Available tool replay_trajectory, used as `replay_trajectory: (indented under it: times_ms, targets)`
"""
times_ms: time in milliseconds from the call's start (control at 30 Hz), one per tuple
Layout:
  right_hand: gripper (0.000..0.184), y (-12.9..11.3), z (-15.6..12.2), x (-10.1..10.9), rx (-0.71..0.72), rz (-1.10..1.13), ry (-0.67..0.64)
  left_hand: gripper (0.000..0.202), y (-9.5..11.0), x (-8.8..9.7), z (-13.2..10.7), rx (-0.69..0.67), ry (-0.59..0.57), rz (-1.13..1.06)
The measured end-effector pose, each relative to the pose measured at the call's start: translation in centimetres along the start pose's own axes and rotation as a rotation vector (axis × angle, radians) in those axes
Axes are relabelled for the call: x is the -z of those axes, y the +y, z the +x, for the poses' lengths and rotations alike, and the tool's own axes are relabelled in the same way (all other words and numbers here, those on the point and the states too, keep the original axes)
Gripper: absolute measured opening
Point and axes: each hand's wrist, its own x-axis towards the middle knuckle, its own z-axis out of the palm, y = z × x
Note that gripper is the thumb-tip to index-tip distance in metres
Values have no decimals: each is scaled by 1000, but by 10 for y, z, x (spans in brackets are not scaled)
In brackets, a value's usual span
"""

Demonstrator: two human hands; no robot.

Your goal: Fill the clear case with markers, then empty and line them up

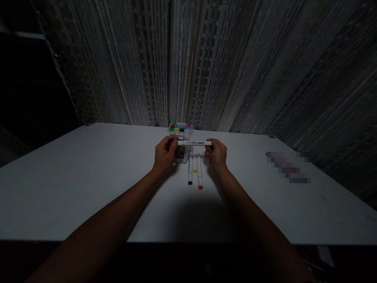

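A white marker (pixel 194 143) with dark print on its barrel is held level above the table. My left hand (pixel 165 153) is closed on its left end, and my right hand (pixel 217 154) pinches its right end. Below it, on the table, lie a purple-ended marker (pixel 190 169), an orange-ended marker (pixel 200 173) and, between them, a marker with a yellow end (pixel 194 170). Behind my left hand stands a clear plastic case (pixel 185 135) with several colored marker caps showing at its top. My left hand hides part of the case.
The white table (pixel 97 173) runs up to a striped string curtain (pixel 188 63) at the back. A blurred-out object (pixel 287 168) lies on the right side of the table. The table's front edge crosses below my forearms, and the scene is dim.
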Motion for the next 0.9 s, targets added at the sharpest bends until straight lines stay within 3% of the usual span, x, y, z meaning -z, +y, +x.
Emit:
replay_trajectory:
  times_ms: [367,900]
  targets:
    - [13,-2,-2,-1,-4,13,4,22,-6,4,3,-27,-15,13]
    - [11,-10,-2,0,9,68,25,21,-3,7,7,-44,60,48]
